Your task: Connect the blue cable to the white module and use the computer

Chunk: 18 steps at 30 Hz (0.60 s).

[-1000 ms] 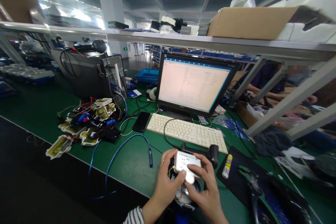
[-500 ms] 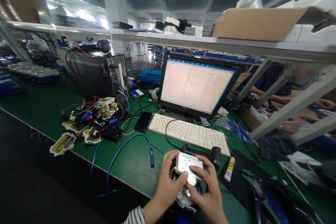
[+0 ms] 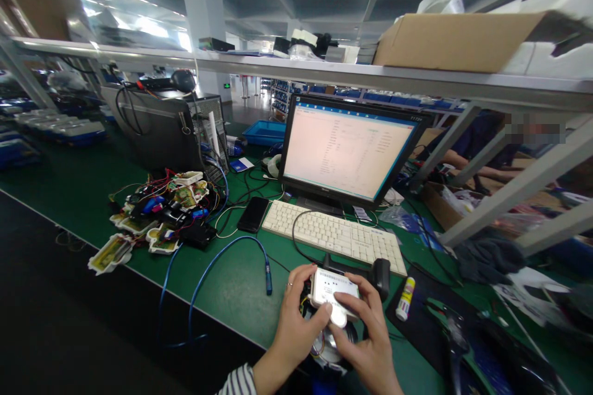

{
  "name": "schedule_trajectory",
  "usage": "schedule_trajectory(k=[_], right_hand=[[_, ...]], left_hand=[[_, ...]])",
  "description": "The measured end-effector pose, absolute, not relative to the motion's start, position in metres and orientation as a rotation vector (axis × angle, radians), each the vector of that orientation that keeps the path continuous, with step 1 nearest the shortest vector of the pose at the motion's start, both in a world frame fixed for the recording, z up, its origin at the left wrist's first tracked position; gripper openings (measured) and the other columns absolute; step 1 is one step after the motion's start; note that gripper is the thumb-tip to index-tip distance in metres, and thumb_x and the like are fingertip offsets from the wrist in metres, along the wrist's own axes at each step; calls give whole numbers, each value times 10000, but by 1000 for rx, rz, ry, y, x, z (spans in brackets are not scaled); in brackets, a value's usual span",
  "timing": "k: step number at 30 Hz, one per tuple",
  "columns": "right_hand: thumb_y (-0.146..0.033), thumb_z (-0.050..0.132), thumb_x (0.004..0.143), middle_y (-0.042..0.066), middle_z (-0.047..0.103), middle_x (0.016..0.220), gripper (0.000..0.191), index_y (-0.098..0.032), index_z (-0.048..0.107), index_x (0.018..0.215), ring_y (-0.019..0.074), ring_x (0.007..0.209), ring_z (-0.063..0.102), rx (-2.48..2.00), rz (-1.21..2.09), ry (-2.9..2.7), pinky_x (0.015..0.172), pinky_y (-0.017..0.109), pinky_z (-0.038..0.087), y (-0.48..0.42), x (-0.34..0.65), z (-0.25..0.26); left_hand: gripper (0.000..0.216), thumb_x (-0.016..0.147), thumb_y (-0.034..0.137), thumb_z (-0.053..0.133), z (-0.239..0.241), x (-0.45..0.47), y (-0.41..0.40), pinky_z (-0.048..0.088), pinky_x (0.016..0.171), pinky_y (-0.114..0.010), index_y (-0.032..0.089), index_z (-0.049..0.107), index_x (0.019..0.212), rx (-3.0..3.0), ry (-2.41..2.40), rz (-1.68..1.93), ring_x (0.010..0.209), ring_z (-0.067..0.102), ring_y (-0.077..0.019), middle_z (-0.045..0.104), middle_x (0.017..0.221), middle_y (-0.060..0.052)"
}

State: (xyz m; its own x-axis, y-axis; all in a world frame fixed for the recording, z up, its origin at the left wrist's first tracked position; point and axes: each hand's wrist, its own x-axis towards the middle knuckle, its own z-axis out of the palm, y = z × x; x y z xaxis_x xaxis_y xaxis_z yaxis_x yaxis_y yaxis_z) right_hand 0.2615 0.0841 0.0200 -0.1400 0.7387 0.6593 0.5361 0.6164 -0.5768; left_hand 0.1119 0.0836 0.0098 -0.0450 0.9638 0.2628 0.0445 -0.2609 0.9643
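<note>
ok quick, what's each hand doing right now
Left hand: closed on the left side of the small white device, thumb on its face.
Right hand: closed on the same device's right side, thumb at its lower edge.

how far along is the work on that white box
Done: a label is on the white box. In hand: left hand and right hand grip it, wires showing beneath. Left: the pile of boards lies loose; whether those are pending is unclear.
</note>
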Motion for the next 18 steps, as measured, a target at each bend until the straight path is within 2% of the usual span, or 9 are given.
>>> schedule_trajectory(k=[10,18], right_hand=[[-215,624,814,99,437,1298,245,-231,587,1056,189,1191,490,-1041,262,-1793,916,334,518,82,262,18],[-180,630,795,116,440,1288,267,-216,592,1057,214,1149,523,-1019,264,-1788,846,335,553,83,261,20]], left_hand=[[463,798,256,580,11,112,84,333,1076,-460,290,484,1250,1405,1149,1431,1233,449,-239,466,1291,-55],[459,796,277,578,14,112,83,331,1081,-485,245,501,1247,1397,1164,1411,1240,451,-263,476,1296,-86]])
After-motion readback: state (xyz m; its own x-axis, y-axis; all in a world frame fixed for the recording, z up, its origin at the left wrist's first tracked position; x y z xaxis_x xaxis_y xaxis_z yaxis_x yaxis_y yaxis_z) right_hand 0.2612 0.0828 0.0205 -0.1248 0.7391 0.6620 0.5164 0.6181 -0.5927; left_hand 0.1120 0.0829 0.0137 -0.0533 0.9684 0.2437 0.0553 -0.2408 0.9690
